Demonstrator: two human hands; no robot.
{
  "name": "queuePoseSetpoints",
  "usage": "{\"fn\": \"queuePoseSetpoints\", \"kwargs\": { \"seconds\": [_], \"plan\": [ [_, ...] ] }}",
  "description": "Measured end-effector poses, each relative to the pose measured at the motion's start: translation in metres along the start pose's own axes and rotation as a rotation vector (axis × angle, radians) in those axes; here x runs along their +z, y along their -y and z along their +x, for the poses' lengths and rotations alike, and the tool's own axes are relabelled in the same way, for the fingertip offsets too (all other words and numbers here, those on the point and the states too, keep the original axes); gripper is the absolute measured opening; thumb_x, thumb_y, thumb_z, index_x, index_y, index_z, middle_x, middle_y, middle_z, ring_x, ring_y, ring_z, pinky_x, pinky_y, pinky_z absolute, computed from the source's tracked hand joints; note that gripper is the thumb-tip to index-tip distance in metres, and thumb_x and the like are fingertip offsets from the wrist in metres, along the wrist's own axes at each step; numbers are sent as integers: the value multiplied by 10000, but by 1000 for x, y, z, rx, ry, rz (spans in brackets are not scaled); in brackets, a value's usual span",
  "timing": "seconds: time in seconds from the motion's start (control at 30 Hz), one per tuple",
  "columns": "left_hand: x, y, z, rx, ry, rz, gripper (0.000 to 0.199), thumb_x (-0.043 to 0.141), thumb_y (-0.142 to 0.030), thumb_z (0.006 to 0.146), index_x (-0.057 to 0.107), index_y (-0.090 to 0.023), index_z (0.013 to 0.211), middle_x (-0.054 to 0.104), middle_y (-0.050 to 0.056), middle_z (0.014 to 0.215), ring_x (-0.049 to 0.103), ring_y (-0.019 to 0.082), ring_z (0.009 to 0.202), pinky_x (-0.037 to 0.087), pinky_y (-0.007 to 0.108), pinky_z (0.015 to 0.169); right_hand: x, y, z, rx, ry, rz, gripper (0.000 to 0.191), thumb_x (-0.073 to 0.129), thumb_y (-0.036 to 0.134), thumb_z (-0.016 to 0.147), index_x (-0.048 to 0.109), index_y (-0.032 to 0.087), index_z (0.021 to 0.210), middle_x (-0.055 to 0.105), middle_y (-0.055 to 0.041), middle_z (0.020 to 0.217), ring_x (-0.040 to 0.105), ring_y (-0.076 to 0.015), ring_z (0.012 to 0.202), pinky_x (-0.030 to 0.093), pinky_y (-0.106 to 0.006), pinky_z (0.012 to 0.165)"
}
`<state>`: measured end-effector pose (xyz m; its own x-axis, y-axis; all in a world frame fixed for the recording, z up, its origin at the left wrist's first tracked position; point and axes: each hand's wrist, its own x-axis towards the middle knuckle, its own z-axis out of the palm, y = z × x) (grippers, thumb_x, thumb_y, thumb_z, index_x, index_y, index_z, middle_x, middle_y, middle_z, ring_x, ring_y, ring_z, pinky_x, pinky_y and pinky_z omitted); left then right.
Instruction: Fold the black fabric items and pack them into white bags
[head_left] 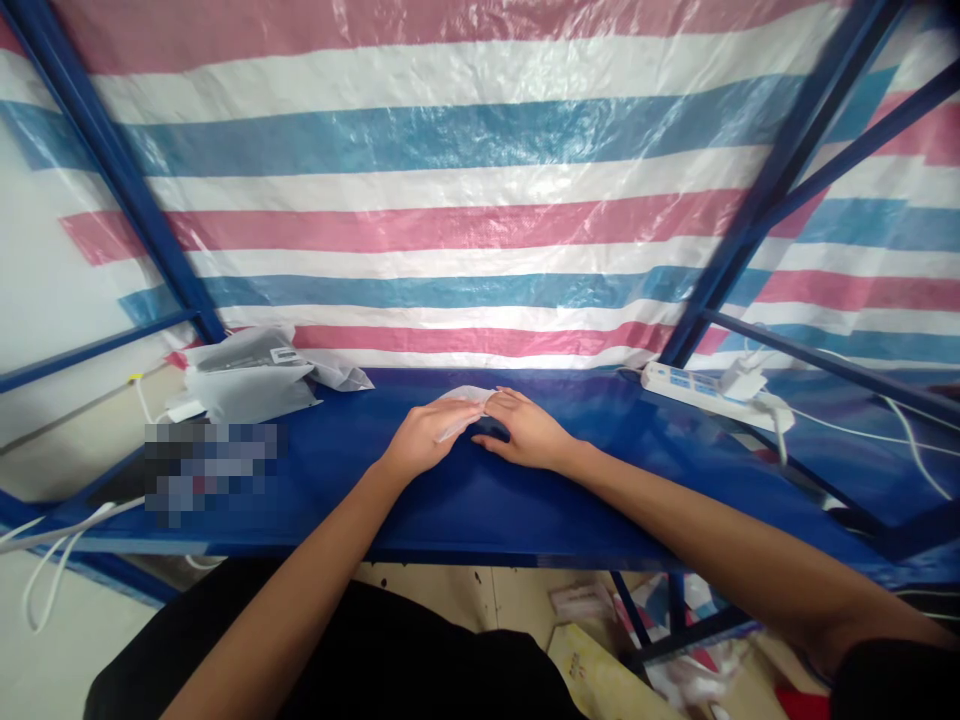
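Observation:
A thin, whitish, tissue-like sheet (469,394) is between my hands over the middle of the blue tabletop (510,510). My left hand (424,440) grips its left side, with the fingers closed along it and part of the sheet showing below them. From the other side, my right hand (529,428) has its curled fingers on the sheet's right end, while its thumb points left, apart from the fingers. The fingertips of both hands nearly meet. How the sheet is folded under the fingers is hidden.
Grey plastic bags (251,375) lie at the back left, near a pixelated patch and white cables (56,560). A white power strip (705,397) with a plugged-in charger sits at the back right. Blue frame posts (757,220) and a striped plastic sheet (450,230) stand behind.

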<state>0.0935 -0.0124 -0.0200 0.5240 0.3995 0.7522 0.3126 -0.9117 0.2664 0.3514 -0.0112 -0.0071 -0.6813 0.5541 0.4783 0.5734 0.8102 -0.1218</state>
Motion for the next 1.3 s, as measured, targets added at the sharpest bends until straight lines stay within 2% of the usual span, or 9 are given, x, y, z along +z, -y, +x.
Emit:
{"fn": "queuePoseSetpoints", "kwargs": {
  "seconds": [0.2, 0.4, 0.6, 0.77, 0.87, 0.93, 1.03, 1.17, 1.3],
  "plan": [
    [-9, 20, 0, -241, 74, 107, 533, 751, -412, 1020, 675, -269, 1528, 637, 75, 1597, 592, 334, 1503, 493, 546, 1279, 6, -7, -3, 69, -57, -99, 349, 655, 284, 1069, 706, 243, 1411, 768, -135, 1394, 708, -321, 1311, 437, -582, 1195],
    [-9, 29, -5, -171, 62, 90, 397, 517, -302, 1128, 733, -319, 1460, 687, 9, 1534, 597, 277, 1500, 505, 556, 1271, 11, 3, -5, -15, -98, -80, 468, 665, 320, 1065, 631, 288, 1530, 703, -112, 1522, 609, -314, 1481, 135, -704, 1364],
    [-8, 19, -2, -176, 20, -28, 333, 579, -326, 1100, 799, -285, 1346, 796, 16, 1359, 742, 270, 1317, 538, 516, 1239, 2, 4, 2, 1, -103, -28, 334, 664, 291, 1054, 714, 284, 1384, 804, -78, 1315, 738, -289, 1277, 128, -730, 1364],
    [-12, 29, 4, -249, -38, -37, 275, 616, -372, 1094, 830, -295, 1248, 816, 34, 1313, 684, 310, 1395, 511, 588, 1238, -5, -11, -5, -56, -283, 104, 327, 641, 305, 1068, 687, 297, 1391, 779, -78, 1324, 733, -293, 1270, 390, -664, 1309],
    [-19, 38, 3, -311, -91, 10, 253, 696, -411, 1043, 848, -262, 1180, 813, 76, 1296, 757, 310, 1244, 605, 525, 1127, -5, -24, -11, 69, -413, 177, 616, 813, 407, 964, 595, 293, 1528, 681, -142, 1467, 640, -357, 1403, 507, -627, 1232],
    [-26, 40, 1, -374, -100, -37, 266, 730, -444, 1017, 855, -248, 1145, 829, 77, 1239, 810, 283, 1094, 657, 455, 1031, -3, -34, -12, 118, -390, 268, 773, 881, 472, 900, 558, 297, 1581, 611, -157, 1542, 613, -362, 1435, 523, -614, 1222],
    [-37, 36, -1, -407, -36, -142, 272, 726, -450, 1018, 864, -270, 1170, 846, 49, 1216, 818, 287, 1121, 658, 433, 1036, 5, -47, -11, 186, -319, 506, 575, 829, 533, 934, 698, 289, 1437, 658, -130, 1477, 730, -308, 1271, 646, -529, 1073],
    [-43, 38, -3, -394, 15, -175, 276, 698, -418, 1035, 857, -308, 1233, 824, 30, 1287, 732, 319, 1330, 574, 521, 1176, 10, -51, -9, 269, -325, 623, 331, 820, 560, 935, 830, 247, 1045, 795, -81, 1102, 796, -254, 958, 698, -434, 854],
    [-40, 49, -7, -394, -36, -63, 232, 742, -386, 997, 859, -289, 1173, 815, 44, 1315, 703, 317, 1363, 513, 568, 1234, 5, -36, -8, 176, -337, 564, 277, 813, 518, 959, 844, 260, 1054, 794, -81, 1116, 785, -236, 942, 681, -397, 814]
  ]
}}
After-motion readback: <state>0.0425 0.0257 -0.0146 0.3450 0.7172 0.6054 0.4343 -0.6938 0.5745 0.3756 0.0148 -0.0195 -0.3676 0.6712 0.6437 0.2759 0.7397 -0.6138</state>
